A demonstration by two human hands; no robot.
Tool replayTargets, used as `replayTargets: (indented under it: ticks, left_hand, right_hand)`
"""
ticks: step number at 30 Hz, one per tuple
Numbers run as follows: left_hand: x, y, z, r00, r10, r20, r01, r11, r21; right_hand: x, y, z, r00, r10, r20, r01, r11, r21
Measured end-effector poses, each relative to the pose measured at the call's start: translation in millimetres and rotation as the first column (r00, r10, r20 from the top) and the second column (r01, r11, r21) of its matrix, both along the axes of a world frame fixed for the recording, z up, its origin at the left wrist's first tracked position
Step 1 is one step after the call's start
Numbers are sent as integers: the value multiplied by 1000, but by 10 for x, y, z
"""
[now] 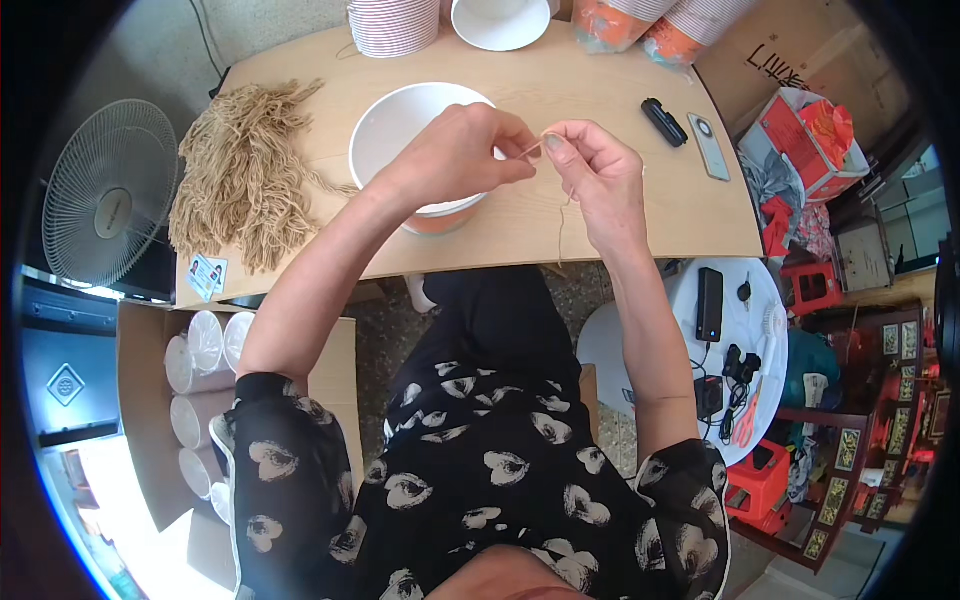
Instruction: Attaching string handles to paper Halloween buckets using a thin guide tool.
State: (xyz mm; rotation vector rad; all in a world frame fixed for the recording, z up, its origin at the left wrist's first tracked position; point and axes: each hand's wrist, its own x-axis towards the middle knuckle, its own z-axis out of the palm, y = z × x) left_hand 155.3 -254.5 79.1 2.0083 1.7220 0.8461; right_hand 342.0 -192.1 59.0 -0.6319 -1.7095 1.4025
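Note:
A thin beige strand of string [562, 232] hangs from my right hand [605, 180], whose thumb and index finger are pinched on it. My left hand [462, 150] reaches over the white bowl [385, 130] with its fingers curled. Its fingertips meet the strand close to my right fingertips, and a short piece stretches between the two hands. The bowl has an orange band low on its outside and stands on the table under my left hand. To the left lies a large heap of beige strings [245, 175], with one bundle trailing toward the bowl.
Stacked paper bowls [393, 25] and another white bowl [500, 22] line the table's far edge. A black stapler-like object [664, 122] and a phone [709, 147] lie at the right. A fan [110, 205] stands left; a white round stool [765, 330] holds cables and scissors.

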Motion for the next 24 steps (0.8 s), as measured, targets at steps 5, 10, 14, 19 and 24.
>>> replayTargets:
  ticks: [5,10,14,19,24]
  left_hand:
    - [-99,33,-143,819,-71,569,242,942,-230]
    - [-7,-31,-7,774,-153,615,386,883,-266]
    - [1,-10,-25,733,-130,668,398,878,-265]
    - [-64,6,-72,662,-68,746,392,880,-267]
    - [-14,-17,-55,722,-42,691,317,907,-276]
  right_hand:
    - [91,68,-77,1000,-11,-4,11,999,-45]
    - [95,21,-62,995,20,-98,-31,993,-115]
    - [109,31,-87,992,11,-127,-14,999,-29]
    - [189,56,-137,995,-6,-100,4,1000,-20]
    - [249,3,-104,997,-54,-61,58,997,57]
